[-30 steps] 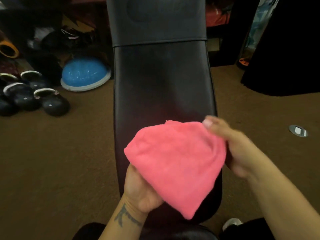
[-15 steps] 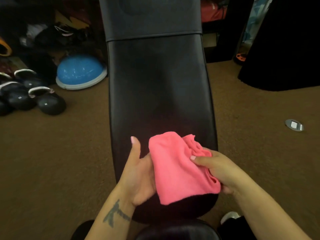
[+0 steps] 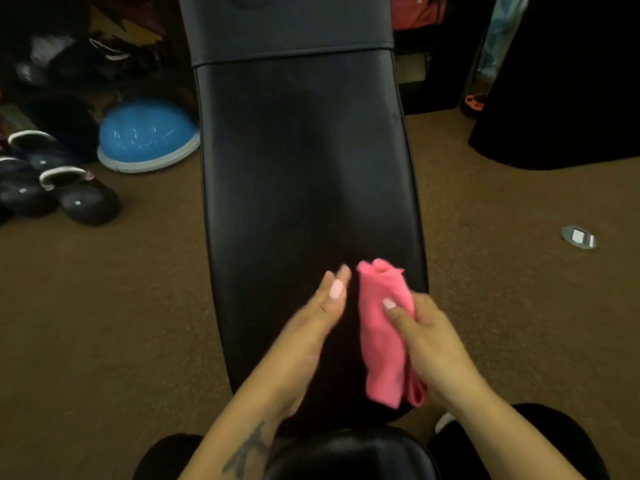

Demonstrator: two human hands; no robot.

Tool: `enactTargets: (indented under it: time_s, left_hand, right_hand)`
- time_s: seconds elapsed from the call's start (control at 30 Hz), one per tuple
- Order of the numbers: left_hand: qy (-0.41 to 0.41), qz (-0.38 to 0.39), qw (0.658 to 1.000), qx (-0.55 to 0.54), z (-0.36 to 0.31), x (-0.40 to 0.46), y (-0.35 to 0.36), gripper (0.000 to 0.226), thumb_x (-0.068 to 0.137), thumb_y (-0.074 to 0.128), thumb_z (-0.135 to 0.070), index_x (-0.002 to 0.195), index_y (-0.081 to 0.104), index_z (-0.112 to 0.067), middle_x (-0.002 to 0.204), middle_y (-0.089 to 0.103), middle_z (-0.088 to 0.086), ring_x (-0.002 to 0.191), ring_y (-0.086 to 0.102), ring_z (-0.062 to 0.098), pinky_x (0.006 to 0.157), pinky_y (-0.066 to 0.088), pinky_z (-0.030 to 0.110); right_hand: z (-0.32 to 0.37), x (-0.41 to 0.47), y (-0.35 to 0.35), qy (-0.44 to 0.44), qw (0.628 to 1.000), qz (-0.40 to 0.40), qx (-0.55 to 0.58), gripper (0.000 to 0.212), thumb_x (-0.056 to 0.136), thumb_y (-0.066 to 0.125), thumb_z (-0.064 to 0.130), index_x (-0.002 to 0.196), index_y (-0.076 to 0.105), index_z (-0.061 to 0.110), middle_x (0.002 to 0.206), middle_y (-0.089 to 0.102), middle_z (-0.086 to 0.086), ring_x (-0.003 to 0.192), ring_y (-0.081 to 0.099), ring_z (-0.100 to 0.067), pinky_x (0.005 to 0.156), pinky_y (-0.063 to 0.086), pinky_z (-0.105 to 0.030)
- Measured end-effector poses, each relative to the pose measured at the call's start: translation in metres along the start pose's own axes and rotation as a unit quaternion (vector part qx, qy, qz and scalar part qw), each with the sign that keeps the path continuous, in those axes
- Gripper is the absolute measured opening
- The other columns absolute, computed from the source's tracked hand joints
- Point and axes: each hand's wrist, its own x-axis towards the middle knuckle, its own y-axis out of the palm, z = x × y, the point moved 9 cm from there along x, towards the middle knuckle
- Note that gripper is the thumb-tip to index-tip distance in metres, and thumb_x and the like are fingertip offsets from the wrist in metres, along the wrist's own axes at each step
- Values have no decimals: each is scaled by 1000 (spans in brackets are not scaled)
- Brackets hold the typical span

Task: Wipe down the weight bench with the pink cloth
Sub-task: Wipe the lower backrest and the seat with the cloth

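The black padded bench (image 3: 304, 174) runs lengthwise away, its surface glossy. The pink cloth (image 3: 382, 337), bunched into a narrow upright fold, sits above its near end.

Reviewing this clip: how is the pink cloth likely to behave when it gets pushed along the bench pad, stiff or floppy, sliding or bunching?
Probably floppy: the pink cloth hangs in soft folds from the right hand, its lower end drooping. It looks light, since the fingers alone hold it. On the smooth black bench pad it would likely slide easily but bunch unless pressed flat.
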Motion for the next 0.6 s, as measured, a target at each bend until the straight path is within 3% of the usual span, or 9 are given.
enactTargets:
  time_s: [0.07, 0.17, 0.23, 0.3, 0.37, 0.5, 0.6]
  left_hand:
    - [119, -103, 986, -51, -20, -13, -39, 52, 74, 59, -53, 123, 59, -37, 135, 55, -18, 128, 46, 2, 105, 34, 37]
    - [223, -313, 922, -49, -42, -23, -117, 25, 90, 56, -24, 112, 63, -34, 118, 64, -17, 113, 58, 2, 97, 43, 33]
    - [228, -397, 888, -33, -46, -15, -160, 27, 95, 50, -22, 116, 59, -36, 119, 60, -21, 112, 54, -3, 101, 41, 33]
    - [188, -448, 874, -23, -34, -1, -196, 31, 96, 46, -32, 125, 54, -35, 129, 54, -19, 119, 48, -1, 105, 36, 33]
    - [121, -449, 885, -22, -16, 19, -219, 41, 96, 39, -45, 134, 49, -33, 138, 49, -13, 127, 44, 6, 105, 33, 34]
    - [-6, -381, 923, -54, 22, 56, -227, 72, 89, 30, -68, 143, 40, -21, 143, 46, -1, 132, 43, 23, 111, 31, 44]
    - [-20, -315, 944, -95, 34, 68, -226, 92, 74, 41, -81, 144, 37, -22, 147, 43, 1, 132, 42, 25, 113, 28, 49]
  right_hand:
    - [0, 10, -30, -54, 988, -104, -97, 17, 90, 56, 20, 105, 62, 18, 96, 50, -5, 83, 51, -7, 71, 36, -7]
    - [11, 23, -62, -147, 934, -260, -197, 38, 84, 59, 19, 121, 59, 11, 99, 42, -7, 87, 44, -15, 79, 34, -13]
    - [12, 38, -52, -181, 905, -282, -262, 46, 81, 60, 20, 126, 56, 15, 102, 43, -15, 91, 43, -28, 80, 41, -33]
    - [7, 50, -25, -206, 884, -265, -327, 49, 78, 57, 24, 127, 56, 20, 102, 46, -18, 86, 45, -34, 72, 43, -42]
    - [1, 50, -3, -248, 861, -242, -373, 50, 79, 49, 29, 129, 53, 26, 102, 45, -13, 83, 44, -31, 69, 40, -40]
    - [-19, 34, -4, -345, 824, -181, -411, 49, 81, 43, 23, 129, 43, 36, 101, 40, -8, 79, 45, -30, 68, 42, -40]
    - [-9, 45, -29, -331, 843, -223, -361, 47, 80, 45, 21, 126, 46, 29, 96, 46, -16, 76, 47, -34, 63, 48, -43]
